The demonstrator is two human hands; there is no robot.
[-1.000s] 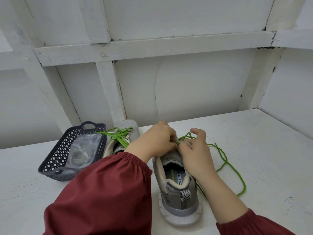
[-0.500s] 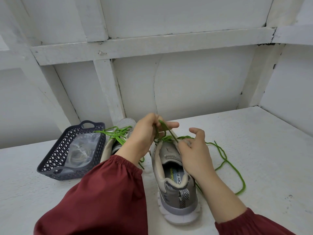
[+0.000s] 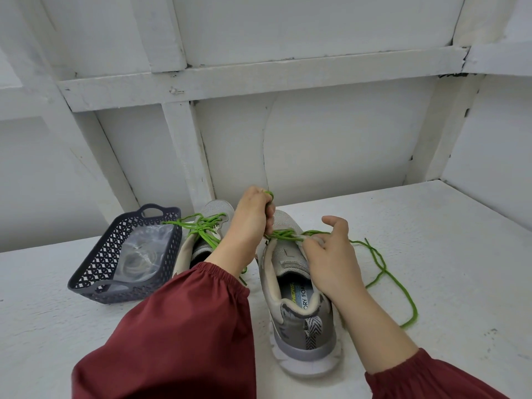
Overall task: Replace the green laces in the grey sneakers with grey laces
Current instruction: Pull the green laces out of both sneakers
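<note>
Left hand (image 3: 253,214): raised above the toe of the nearer sneaker; the fingers are clenched round a strand of the green lace, whose end shows at the top of the fist.
Right hand (image 3: 328,254): laid on the nearer sneaker at the tongue; the fingers are curled onto the eyelet edge, where the lace crosses, and one digit is lifted free.
Nearer sneaker (image 3: 299,312): a grey shoe stood upright on the table, heel toward the camera, between the two forearms.
Green lace (image 3: 285,234): threaded across the upper eyelets only; one strand is drawn up to the left hand, and a long loose tail is trailed over the table to the right of the shoe.
Second sneaker (image 3: 213,208): set just left of the first, partly hidden by the left forearm, with its own green lacing (image 3: 201,226) bunched on top.
Basket (image 3: 95,272): a dark perforated tray beside the second sneaker.
Plastic bag (image 3: 141,254): clear, lying in the basket, with coiled pale laces inside.
Table (image 3: 431,254): white and rough-painted.
Sleeves (image 3: 172,341): dark red, gathered at the cuffs.
</note>
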